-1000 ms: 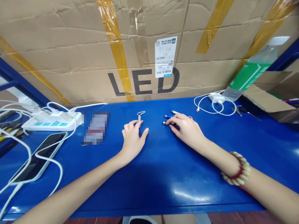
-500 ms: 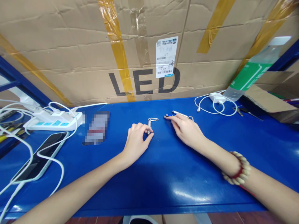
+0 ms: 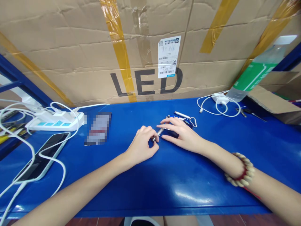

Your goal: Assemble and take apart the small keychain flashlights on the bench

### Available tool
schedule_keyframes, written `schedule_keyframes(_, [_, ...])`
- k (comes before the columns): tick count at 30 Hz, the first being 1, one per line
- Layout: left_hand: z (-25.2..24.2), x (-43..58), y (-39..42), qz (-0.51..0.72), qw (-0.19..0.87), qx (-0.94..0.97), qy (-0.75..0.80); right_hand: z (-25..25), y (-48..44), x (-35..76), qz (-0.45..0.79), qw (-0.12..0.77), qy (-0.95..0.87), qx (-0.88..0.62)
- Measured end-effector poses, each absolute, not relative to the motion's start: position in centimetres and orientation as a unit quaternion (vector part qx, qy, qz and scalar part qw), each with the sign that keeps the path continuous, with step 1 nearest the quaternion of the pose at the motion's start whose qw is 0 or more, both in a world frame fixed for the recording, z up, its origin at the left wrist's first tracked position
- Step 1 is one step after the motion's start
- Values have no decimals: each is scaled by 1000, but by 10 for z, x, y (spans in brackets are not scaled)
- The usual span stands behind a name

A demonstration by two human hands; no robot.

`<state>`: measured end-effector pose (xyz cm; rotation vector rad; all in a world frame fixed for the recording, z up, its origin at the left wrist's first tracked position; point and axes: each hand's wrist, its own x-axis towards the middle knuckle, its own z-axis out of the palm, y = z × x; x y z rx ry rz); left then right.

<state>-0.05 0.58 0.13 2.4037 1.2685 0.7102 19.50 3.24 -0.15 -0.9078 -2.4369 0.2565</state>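
On the blue table (image 3: 150, 185), with left hand (image 3: 143, 144) curled at silver torch (image 3: 160, 132), cannot tell whether pinching; with right hand (image 3: 184, 134) loosely open over other torches (image 3: 180, 114). Apparently grouping; likely calling for careful alignment next.

A slim silver metal cylinder (image 3: 160, 132) slants over the blue bench (image 3: 141, 188), a second cylinder (image 3: 180, 114) nearer its far edge.
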Motion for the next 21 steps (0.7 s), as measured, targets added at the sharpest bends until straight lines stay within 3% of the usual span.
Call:
schedule_keyframes(7, [7,0,2,265,205,859,388,4,32,194,158,220,-921,-278])
schedule_keyframes(21, [5,0,4,291,213,828,430,4,26,193,191,211,-893,-348])
